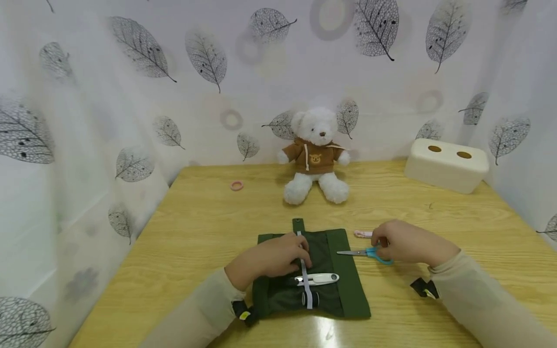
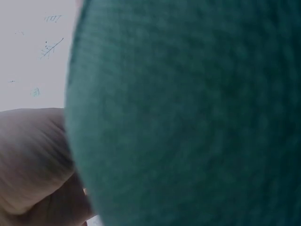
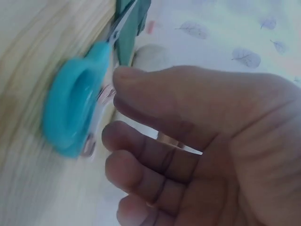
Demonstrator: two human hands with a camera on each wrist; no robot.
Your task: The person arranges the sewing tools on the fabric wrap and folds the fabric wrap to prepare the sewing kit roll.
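Note:
In the head view, my left hand (image 1: 280,253) pinches a narrow white elastic strap (image 1: 304,270) over the dark green fabric roll (image 1: 354,290), which lies open. Under that strap are a white-handled tool (image 1: 324,279) with a metal tip and a dark thread spool (image 1: 315,300). My right hand (image 1: 411,241) holds the blue-handled scissors (image 1: 358,253) by the handle, blades pointing left over the roll's right edge. From the right wrist, one handle loop (image 3: 51,110) shows beside the thumb; the fingers hide the exact contact. Green fabric (image 2: 188,113) blocks most of the left wrist view.
Behind the scissors lies a small pink patterned item (image 1: 362,234), partly covered by the right hand. A white teddy bear (image 1: 316,159) sits at the back. Farther off are a pink ring (image 1: 237,185) at left and a cream box (image 1: 446,166) with two holes at right.

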